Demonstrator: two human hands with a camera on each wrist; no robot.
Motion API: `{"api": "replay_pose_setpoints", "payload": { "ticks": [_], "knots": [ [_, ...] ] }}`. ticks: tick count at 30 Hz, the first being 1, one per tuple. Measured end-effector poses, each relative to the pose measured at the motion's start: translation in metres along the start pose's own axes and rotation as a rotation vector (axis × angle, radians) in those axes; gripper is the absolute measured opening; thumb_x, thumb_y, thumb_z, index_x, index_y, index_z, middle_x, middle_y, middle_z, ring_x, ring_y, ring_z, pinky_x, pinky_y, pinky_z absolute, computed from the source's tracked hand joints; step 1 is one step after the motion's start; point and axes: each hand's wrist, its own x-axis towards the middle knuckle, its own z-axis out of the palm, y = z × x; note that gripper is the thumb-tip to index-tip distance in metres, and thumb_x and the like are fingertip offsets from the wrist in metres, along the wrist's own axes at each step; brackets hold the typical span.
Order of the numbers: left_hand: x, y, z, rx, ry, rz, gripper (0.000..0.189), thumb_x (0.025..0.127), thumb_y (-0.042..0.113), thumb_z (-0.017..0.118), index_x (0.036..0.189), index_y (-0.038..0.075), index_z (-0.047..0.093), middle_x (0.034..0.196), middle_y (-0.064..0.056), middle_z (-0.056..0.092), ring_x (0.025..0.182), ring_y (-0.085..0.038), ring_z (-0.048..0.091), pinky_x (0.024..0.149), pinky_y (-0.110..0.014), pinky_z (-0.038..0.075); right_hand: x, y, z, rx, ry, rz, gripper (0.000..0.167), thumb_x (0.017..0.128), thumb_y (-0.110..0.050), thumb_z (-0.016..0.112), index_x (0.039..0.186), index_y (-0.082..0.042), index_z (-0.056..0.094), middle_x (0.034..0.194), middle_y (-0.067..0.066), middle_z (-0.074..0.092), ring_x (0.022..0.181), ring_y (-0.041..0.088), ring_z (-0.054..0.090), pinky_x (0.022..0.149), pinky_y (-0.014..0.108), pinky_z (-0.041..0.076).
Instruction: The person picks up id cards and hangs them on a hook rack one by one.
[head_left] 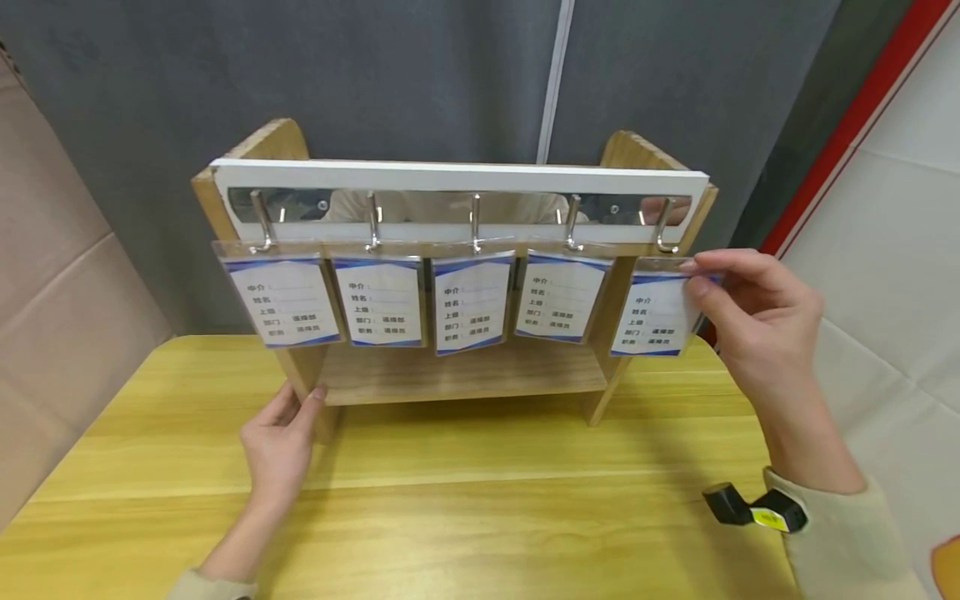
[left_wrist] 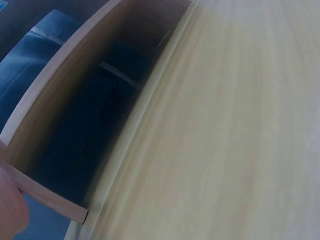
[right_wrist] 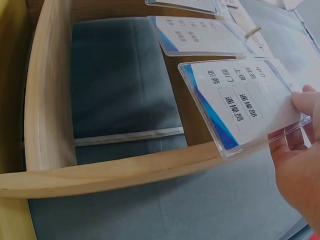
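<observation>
My right hand (head_left: 776, 325) pinches the upper right corner of a clear-sleeved name badge (head_left: 651, 312) between thumb and fingers. That badge's top edge lies at the rightmost hook (head_left: 665, 225); whether its slot is over the hook I cannot tell. In the right wrist view the badge (right_wrist: 240, 102) is tilted, with the thumb on its face. My left hand (head_left: 277, 437) grips the lower left side panel of a wooden shelf (head_left: 465, 382), thumb in front. Only part of the left hand (left_wrist: 11, 205) shows in the left wrist view.
Several matching badges, such as the middle one (head_left: 471, 304), hang from the metal hook rail (head_left: 435, 206) on a white board (head_left: 465, 173). The shelf stands on a yellow wood-grain table (head_left: 480, 517). Behind is a grey curtain (head_left: 420, 75); a white wall (head_left: 900, 292) is at right.
</observation>
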Motion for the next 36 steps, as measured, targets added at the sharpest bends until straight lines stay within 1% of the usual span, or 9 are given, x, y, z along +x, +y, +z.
{"api": "replay_pose_setpoints", "payload": {
  "ticks": [5, 10, 14, 18, 21, 25, 29, 33, 36],
  "knots": [
    [0.000, 0.000, 0.000, 0.005, -0.001, 0.001, 0.035, 0.093, -0.001, 0.073, 0.128, 0.000, 0.068, 0.124, -0.022, 0.063, 0.098, 0.005, 0.068, 0.087, -0.019, 0.058, 0.003, -0.004, 0.005, -0.020, 0.005, 0.001, 0.024, 0.093, 0.017, 0.061, 0.117, 0.017, 0.065, 0.109, 0.016, 0.072, 0.096, 0.027, 0.062, 0.082, 0.020, 0.060],
    [0.000, 0.000, 0.000, 0.014, 0.001, 0.002, 0.035, 0.093, -0.001, 0.073, 0.128, 0.000, 0.068, 0.124, -0.022, 0.063, 0.098, 0.005, 0.068, 0.087, -0.018, 0.058, 0.005, -0.002, 0.008, -0.007, 0.013, -0.003, 0.024, 0.094, 0.015, 0.062, 0.117, 0.017, 0.065, 0.108, 0.017, 0.072, 0.093, 0.026, 0.062, 0.078, 0.020, 0.059],
    [0.001, -0.001, 0.001, 0.008, 0.004, -0.002, 0.035, 0.093, -0.001, 0.073, 0.128, 0.000, 0.068, 0.124, -0.022, 0.063, 0.098, 0.005, 0.068, 0.087, -0.019, 0.058, 0.006, 0.001, 0.010, 0.003, 0.038, -0.018, 0.025, 0.092, 0.018, 0.062, 0.116, 0.017, 0.066, 0.106, 0.016, 0.073, 0.090, 0.024, 0.063, 0.076, 0.019, 0.059],
    [0.000, -0.001, 0.001, 0.002, 0.004, -0.004, 0.035, 0.093, -0.001, 0.073, 0.128, 0.000, 0.068, 0.125, -0.023, 0.063, 0.099, 0.004, 0.068, 0.088, -0.019, 0.058, 0.007, 0.002, 0.012, -0.020, 0.055, -0.033, 0.025, 0.091, 0.018, 0.063, 0.115, 0.016, 0.067, 0.104, 0.013, 0.075, 0.088, 0.022, 0.064, 0.076, 0.017, 0.059],
    [0.000, -0.001, 0.000, 0.022, 0.003, 0.012, 0.035, 0.094, -0.001, 0.073, 0.129, 0.001, 0.068, 0.124, -0.022, 0.064, 0.098, 0.005, 0.068, 0.086, -0.018, 0.058, 0.006, 0.002, 0.012, -0.085, 0.062, -0.034, 0.025, 0.092, 0.015, 0.065, 0.116, 0.013, 0.069, 0.106, 0.011, 0.075, 0.087, 0.021, 0.063, 0.078, 0.015, 0.059],
    [0.001, -0.002, 0.000, 0.049, -0.003, 0.030, 0.036, 0.094, 0.000, 0.072, 0.129, 0.003, 0.068, 0.124, -0.022, 0.065, 0.098, 0.005, 0.068, 0.085, -0.018, 0.059, 0.005, 0.000, 0.011, -0.215, 0.084, -0.027, 0.025, 0.094, 0.012, 0.066, 0.117, 0.009, 0.072, 0.108, 0.007, 0.075, 0.086, 0.017, 0.064, 0.079, 0.011, 0.058],
    [0.001, -0.002, 0.000, 0.045, -0.008, 0.020, 0.036, 0.094, 0.000, 0.072, 0.130, 0.004, 0.068, 0.125, -0.021, 0.065, 0.099, 0.005, 0.068, 0.086, -0.019, 0.058, 0.004, 0.000, 0.011, -0.309, 0.097, -0.033, 0.025, 0.094, 0.012, 0.066, 0.117, 0.007, 0.073, 0.107, 0.004, 0.075, 0.084, 0.014, 0.065, 0.077, 0.010, 0.059],
    [0.000, -0.002, -0.001, 0.038, -0.003, 0.009, 0.036, 0.094, 0.000, 0.072, 0.129, 0.003, 0.068, 0.124, -0.021, 0.065, 0.099, 0.005, 0.068, 0.087, -0.018, 0.058, 0.004, 0.003, 0.014, -0.349, 0.085, -0.011, 0.026, 0.095, 0.010, 0.066, 0.120, 0.005, 0.073, 0.108, 0.004, 0.073, 0.084, 0.014, 0.065, 0.075, 0.010, 0.059],
    [0.001, -0.002, 0.000, 0.026, -0.001, 0.006, 0.035, 0.094, -0.001, 0.072, 0.129, 0.002, 0.069, 0.124, -0.022, 0.065, 0.098, 0.005, 0.068, 0.086, -0.019, 0.058, 0.003, 0.005, 0.016, -0.303, 0.093, 0.029, 0.027, 0.095, 0.009, 0.066, 0.121, 0.004, 0.073, 0.108, 0.005, 0.072, 0.085, 0.014, 0.065, 0.077, 0.010, 0.059]
  ]
}}
